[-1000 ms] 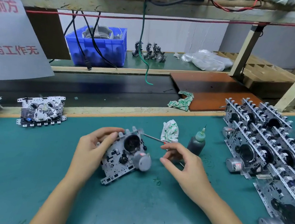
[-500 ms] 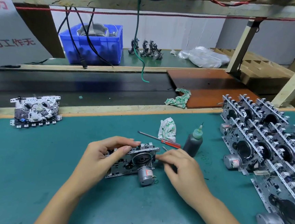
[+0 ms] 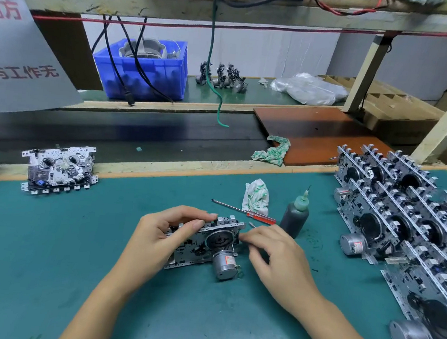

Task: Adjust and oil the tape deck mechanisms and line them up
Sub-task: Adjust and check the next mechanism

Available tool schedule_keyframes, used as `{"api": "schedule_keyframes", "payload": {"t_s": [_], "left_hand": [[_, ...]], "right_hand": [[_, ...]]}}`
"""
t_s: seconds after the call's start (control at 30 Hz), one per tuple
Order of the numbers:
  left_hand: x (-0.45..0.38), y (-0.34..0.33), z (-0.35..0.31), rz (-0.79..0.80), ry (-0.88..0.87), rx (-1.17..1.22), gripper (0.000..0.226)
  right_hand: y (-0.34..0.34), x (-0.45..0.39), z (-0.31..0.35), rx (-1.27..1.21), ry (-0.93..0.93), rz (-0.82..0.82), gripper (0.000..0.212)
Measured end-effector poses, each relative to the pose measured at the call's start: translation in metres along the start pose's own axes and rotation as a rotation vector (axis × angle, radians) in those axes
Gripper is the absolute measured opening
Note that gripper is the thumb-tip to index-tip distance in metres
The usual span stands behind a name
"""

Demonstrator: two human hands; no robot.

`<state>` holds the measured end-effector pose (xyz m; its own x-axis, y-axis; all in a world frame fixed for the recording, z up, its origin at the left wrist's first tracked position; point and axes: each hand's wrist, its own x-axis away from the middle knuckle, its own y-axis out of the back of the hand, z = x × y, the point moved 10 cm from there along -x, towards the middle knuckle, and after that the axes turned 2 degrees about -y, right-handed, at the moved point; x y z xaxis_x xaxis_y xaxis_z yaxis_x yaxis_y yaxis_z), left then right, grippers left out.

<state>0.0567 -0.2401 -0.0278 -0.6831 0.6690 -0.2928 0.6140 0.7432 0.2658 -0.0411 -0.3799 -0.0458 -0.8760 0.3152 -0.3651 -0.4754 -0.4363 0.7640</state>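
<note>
Left hand (image 3: pixel 162 234) gripping tape deck mechanism (image 3: pixel 205 244) on green mat (image 3: pixel 48 248), right hand (image 3: pixel 277 252) pinching its edge

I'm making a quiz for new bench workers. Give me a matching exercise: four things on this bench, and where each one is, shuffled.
Things:
1. screwdriver
2. oil bottle
3. blue bin
4. green wire

Places:
A. on the back shelf
B. hanging from above
C. lying on the green mat
D. standing upright beside the right hand

Pairs: 1-C, 2-D, 3-A, 4-B
</note>
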Motion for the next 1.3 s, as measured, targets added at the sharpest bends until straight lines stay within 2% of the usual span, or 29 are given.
{"api": "schedule_keyframes", "payload": {"t_s": [0.17, 0.37, 0.5, 0.6, 0.7, 0.9, 1.07, 1.17, 1.3], "left_hand": [[0.000, 0.001, -0.002, -0.002, -0.004, -0.016, 0.012], [0.001, 0.003, -0.008, 0.016, -0.045, -0.066, 0.016], [0.004, 0.016, -0.023, -0.046, -0.142, -0.311, 0.013], [0.010, 0.020, -0.039, -0.099, -0.239, -0.540, 0.009], [0.013, 0.015, -0.056, -0.098, -0.329, -0.758, 0.016], [0.006, -0.023, -0.089, 0.120, -0.529, -1.061, 0.012], [-0.011, -0.063, -0.147, 0.208, -0.793, -1.204, 0.023], [-0.026, -0.093, -0.198, 0.230, -0.934, -1.155, 0.033], [-0.048, -0.162, -0.252, 0.292, -1.149, -1.089, 0.034]], "right_hand": [[-0.006, -0.001, -0.003, 0.017, -0.003, 0.029, 0.037], [0.021, -0.009, 0.000, -0.220, -0.067, -0.140, 0.017], [0.012, -0.027, 0.042, -0.039, 0.114, 0.149, 0.027], [0.012, -0.038, 0.074, 0.091, 0.284, 0.211, 0.017], [0.009, -0.048, 0.082, 0.133, 0.282, 0.310, 0.012], [0.019, -0.045, 0.070, 0.100, 0.194, 0.396, 0.016], [0.089, -0.036, 0.059, -0.009, 0.125, 0.271, 0.011], [0.158, -0.029, 0.052, -0.009, 0.102, 0.160, 0.011], [0.239, -0.015, 0.013, 0.046, -0.072, 0.164, 0.012]]}}
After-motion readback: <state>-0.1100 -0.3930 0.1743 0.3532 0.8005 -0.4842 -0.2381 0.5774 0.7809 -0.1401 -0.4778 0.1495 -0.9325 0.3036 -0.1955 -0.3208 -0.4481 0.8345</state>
